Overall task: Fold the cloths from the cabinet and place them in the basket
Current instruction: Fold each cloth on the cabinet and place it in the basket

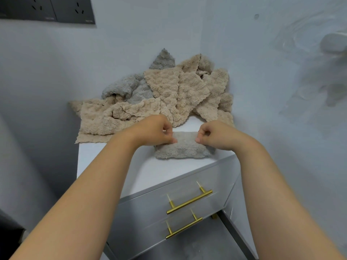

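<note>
Two hands, left hand [156,131] and right hand [214,135], pinch the folded grey cloth [183,147] on the cabinet top [146,169]. Soft, light, floppy plush probably; best taken at both fold ends.

One view only, head-worn, wide-angle. Faces forward and steeply down onto the white flat top of a grey two-drawer cabinet [150,171] in a pale wall corner [201,34]. Close in: forearms [93,194] enter from the bottom edge; left hand [153,131] and right hand [216,136] pinch a small folded grey fleecy cloth [185,148] near frame centre
</note>
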The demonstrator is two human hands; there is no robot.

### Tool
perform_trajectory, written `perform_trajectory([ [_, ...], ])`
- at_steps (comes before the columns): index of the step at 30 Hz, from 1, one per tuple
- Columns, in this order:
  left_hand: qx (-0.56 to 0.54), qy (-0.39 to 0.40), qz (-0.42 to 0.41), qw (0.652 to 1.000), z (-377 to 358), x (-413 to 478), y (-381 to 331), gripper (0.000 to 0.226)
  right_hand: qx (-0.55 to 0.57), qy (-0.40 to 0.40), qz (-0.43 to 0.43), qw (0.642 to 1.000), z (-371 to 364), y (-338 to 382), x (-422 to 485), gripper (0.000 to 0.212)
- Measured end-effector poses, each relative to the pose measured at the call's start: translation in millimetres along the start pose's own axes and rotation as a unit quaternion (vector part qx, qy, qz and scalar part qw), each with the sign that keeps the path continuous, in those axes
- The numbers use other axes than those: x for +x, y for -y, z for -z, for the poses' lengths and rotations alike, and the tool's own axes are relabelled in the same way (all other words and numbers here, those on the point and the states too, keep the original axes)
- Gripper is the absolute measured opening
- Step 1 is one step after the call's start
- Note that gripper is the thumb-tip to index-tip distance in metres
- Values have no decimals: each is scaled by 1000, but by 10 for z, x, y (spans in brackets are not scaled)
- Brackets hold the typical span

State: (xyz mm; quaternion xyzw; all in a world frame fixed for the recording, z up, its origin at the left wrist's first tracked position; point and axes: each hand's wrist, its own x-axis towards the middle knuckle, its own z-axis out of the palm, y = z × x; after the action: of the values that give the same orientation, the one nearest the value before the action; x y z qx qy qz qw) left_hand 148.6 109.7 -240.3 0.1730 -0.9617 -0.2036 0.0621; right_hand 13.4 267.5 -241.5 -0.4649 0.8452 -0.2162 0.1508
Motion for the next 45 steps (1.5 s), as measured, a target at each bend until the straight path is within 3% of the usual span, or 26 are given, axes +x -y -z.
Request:
perform_trajectory([
  [3,-12,31,-2,999,-66,17,-19,28,-11,15,-7,1000,-51,0,16,13],
  [6,-16,70,11,997,-76,19,4,45,-19,21,-27,999,-99,-13,56,38],
  [8,-21,93,9,995,-70,34,31,44,-2,27,-43,999,-96,-27,76,47],
  [12,-64,139,12,988,-52,20,61,37,189,18,-97,977,-93,-129,97,34],
  [16,-129,157,24,979,-60,-23,48,37,373,-28,-150,915,-115,-259,162,61],
  [19,-175,110,58,977,-151,26,-15,36,404,-96,-169,894,-178,-249,189,43],
  [23,-180,25,85,980,-311,127,-190,42,333,-201,-162,907,-297,-207,169,18],
  [28,-191,-57,97,975,-596,170,-523,22,175,-283,-137,933,-278,-344,-46,29],
  [34,-226,-78,85,967,-904,185,-1025,14,3,-287,-145,947,-7,-579,-368,22],
  [39,-260,-60,72,961,-1196,85,-1513,17,-113,-287,-172,935,140,-889,-734,19],
  [45,-462,-37,179,868,-1823,-172,-1846,14,-200,-225,-157,941,68,-1158,-1114,17],
])
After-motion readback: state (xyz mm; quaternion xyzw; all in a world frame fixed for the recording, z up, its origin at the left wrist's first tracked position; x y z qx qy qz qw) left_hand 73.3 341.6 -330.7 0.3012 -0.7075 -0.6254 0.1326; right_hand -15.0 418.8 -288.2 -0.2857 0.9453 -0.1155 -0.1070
